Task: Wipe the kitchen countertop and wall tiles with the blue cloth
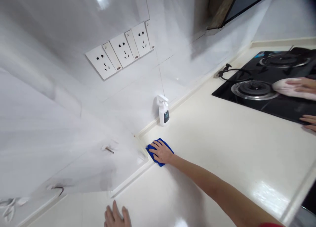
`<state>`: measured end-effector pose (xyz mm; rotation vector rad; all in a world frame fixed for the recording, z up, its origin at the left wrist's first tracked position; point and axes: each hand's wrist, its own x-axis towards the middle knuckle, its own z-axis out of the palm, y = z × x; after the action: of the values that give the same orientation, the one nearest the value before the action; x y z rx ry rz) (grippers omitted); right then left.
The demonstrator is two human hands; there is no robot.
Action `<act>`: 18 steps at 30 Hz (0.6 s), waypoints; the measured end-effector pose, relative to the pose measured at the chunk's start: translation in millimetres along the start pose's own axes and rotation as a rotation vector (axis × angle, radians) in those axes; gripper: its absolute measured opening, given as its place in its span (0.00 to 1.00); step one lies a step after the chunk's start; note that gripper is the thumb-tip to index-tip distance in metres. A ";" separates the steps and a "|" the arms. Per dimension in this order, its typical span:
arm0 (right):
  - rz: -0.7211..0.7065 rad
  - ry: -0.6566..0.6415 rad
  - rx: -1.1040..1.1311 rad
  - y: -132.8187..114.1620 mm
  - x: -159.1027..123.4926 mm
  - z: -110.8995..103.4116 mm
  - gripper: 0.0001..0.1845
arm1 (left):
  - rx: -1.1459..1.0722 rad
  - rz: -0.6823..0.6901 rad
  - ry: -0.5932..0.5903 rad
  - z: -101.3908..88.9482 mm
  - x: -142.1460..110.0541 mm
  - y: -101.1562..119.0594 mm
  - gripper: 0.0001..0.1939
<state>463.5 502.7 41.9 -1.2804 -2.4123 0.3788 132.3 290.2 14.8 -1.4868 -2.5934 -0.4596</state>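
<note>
My right hand (162, 152) lies on a folded blue cloth (168, 144) and presses it to the white countertop (209, 134) at the wall corner. Its fingers bend over the cloth, whose edges stick out around the hand. At the bottom of the head view, my left hand (117, 217) is partly cut off by the frame. Its visible fingers are apart and hold nothing; it is over or on the counter near the wall ledge. A white spray bottle (164, 111) with a dark label stands upright against the wall, just beyond the cloth.
At right, a co-worker's hand (304, 85) holds a pale cloth (283, 87) on the black gas stove (247, 107); their other hand (309, 122) is at its front edge. A black hose (237, 69) runs behind. Wall sockets (120, 50) and a protruding metal stub (109, 150) are at left.
</note>
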 end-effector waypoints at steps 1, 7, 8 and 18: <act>0.007 0.010 -0.002 -4.6 -12.9 0.8 0.25 | 0.000 -0.003 -0.022 -3.0 0.2 2.1 0.35; 0.090 0.031 -0.010 -40.9 -79.4 7.0 0.25 | -0.005 -0.006 -0.083 -15.1 -0.4 10.7 0.38; 0.090 0.026 -0.008 -49.4 -89.0 9.3 0.25 | -0.005 -0.007 -0.074 -15.3 -0.6 11.0 0.38; 0.153 0.085 -0.057 -83.1 -150.6 18.3 0.29 | -0.021 0.010 -0.018 -9.8 -1.4 7.4 0.35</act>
<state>471.5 330.4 28.4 -1.4814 -2.2773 0.2935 138.9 289.5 25.3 -1.5167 -2.6017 -0.4759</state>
